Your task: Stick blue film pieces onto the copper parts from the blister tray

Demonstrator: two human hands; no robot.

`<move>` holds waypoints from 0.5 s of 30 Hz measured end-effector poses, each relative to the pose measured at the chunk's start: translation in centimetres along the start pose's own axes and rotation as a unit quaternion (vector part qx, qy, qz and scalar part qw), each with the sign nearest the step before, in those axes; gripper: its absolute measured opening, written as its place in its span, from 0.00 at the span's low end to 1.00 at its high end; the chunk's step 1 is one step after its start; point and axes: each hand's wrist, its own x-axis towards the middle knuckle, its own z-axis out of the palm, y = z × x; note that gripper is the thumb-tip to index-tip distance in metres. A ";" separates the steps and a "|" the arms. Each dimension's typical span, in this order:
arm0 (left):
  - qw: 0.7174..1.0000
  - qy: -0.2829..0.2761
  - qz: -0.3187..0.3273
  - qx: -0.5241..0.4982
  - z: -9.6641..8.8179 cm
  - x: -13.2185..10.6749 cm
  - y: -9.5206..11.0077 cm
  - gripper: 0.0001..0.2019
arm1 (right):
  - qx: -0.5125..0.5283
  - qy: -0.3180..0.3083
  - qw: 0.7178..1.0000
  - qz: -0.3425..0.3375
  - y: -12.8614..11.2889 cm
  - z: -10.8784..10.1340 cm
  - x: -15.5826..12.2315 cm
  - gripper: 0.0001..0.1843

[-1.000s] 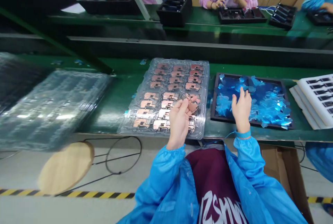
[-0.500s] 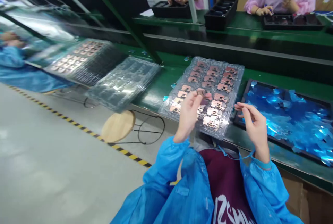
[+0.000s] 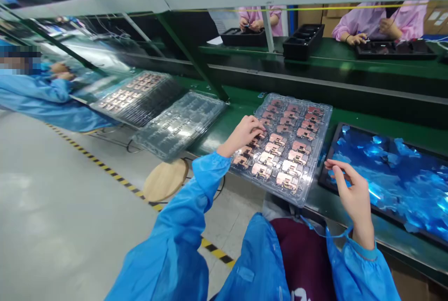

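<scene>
Tray (image 3: 309,183) at bench (image 3: 224,122) edge, left hand (image 3: 244,134) on parts (image 3: 291,152), right hand (image 3: 352,193) beside, grips unclear

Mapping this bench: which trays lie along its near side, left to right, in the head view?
Dark tray stack topped with copper-coloured parts → stack of clear plastic trays → clear plastic tray of copper-coloured metal parts → black tray of blue film scraps

1. The head view looks forward and down from above the person's chest, facing left along the green bench (image 3: 224,122).
2. It sits close over the clear tray (image 3: 322,149); the workers (image 3: 367,23) across the line are far off.
</scene>
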 end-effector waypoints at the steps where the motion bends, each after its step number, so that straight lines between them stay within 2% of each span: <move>1: 1.000 0.016 0.007 0.004 0.1 -0.3 -0.1 0.07 | -0.005 0.003 1.000 0.004 0.1 -0.1 0.0 0.19; 3: 0.999 0.042 0.016 0.000 -0.3 -0.2 -0.5 0.08 | -0.015 0.008 1.000 0.009 0.1 -0.1 0.0 0.18; 5: 0.999 0.047 0.012 -0.017 -1.4 1.5 -1.3 0.10 | -0.023 0.011 1.000 0.008 0.0 -0.1 -0.1 0.17; 7: 0.997 0.051 -0.037 -0.039 -2.9 5.2 -2.6 0.10 | -0.034 0.017 0.999 0.002 -0.1 -0.1 -0.1 0.16; 10: 0.985 0.079 -0.146 -0.055 -4.3 12.6 -5.1 0.07 | -0.060 0.042 0.997 -0.007 -0.1 0.0 -0.1 0.14; 13: 0.976 0.075 -0.191 -0.068 -3.6 19.0 -7.3 0.10 | -0.083 0.060 0.995 -0.019 -0.1 -0.1 0.1 0.12; 15: 0.974 0.060 -0.199 -0.087 -2.4 21.6 -8.3 0.13 | -0.106 0.081 0.991 0.000 -0.2 -0.1 0.3 0.13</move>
